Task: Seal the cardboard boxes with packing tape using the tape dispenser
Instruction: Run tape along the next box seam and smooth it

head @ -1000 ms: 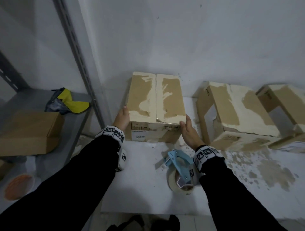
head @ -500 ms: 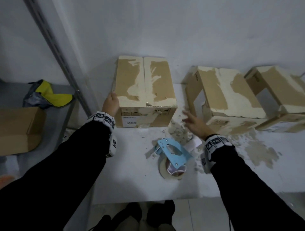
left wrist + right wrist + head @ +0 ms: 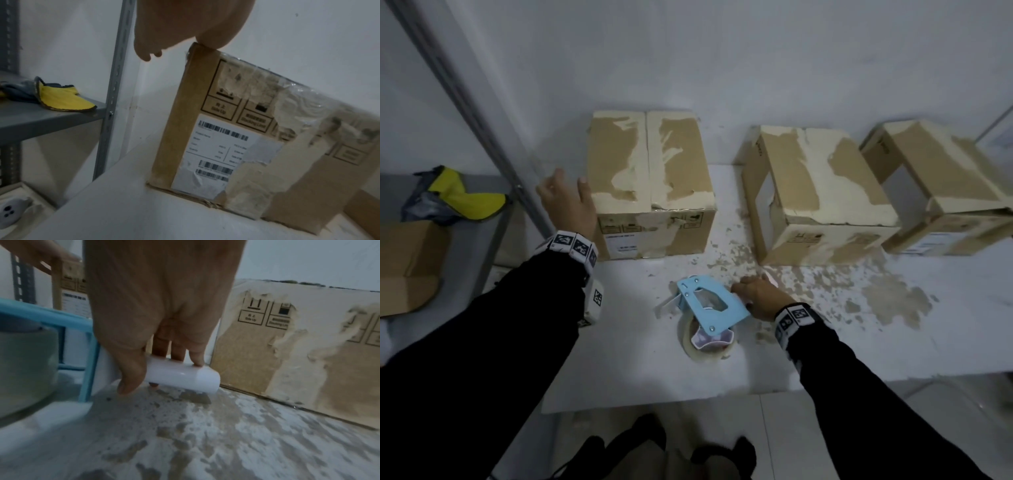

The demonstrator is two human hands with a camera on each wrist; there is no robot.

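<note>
Head view, centre: tape dispenser (image 3: pixel 709 306), blue frame with roll of clear tape (image 3: pixel 705 346), lying on its side on a white table (image 3: pixel 619 359) flecked with torn paper. At 3 o'clock of the frame, right hand (image 3: pixel 758 301), fingers and thumb curled round the white handle (image 3: pixel 183 376), shown plainly in the right wrist view; handle low, at or just above the table, dispenser not yet lifted. At 12 o'clock of the dispenser, left box (image 3: pixel 650 192), flaps down, centre seam running away from the wearer, top much scarred by stripped tape, printed label (image 3: pixel 218 151) on the near face. At 9 o'clock of that box, left hand (image 3: pixel 566 202), fingers spread and holding nothing, thumb at the box's upper left edge; heel of the hand apparently on the near corner in the left wrist view, contact not certain. At 2 and 3 o'clock, well apart from the dispenser, middle box (image 3: pixel 822 195) and right box (image 3: pixel 941 185), both lying with open ends visible. At 9 o'clock, outside the table, grey shelf (image 3: pixel 476 260) with yellow cloth (image 3: pixel 465 198) and a further carton (image 3: pixel 410 263). Step in hand, by judgement: taking up the dispenser, no sealing begun. Next move, by judgement: lift by the handle, turn tape end downward, set it on the near face of the left box below the seam, draw along the seam to 12 o'clock while steadying the box from 9 o'clock.
</note>
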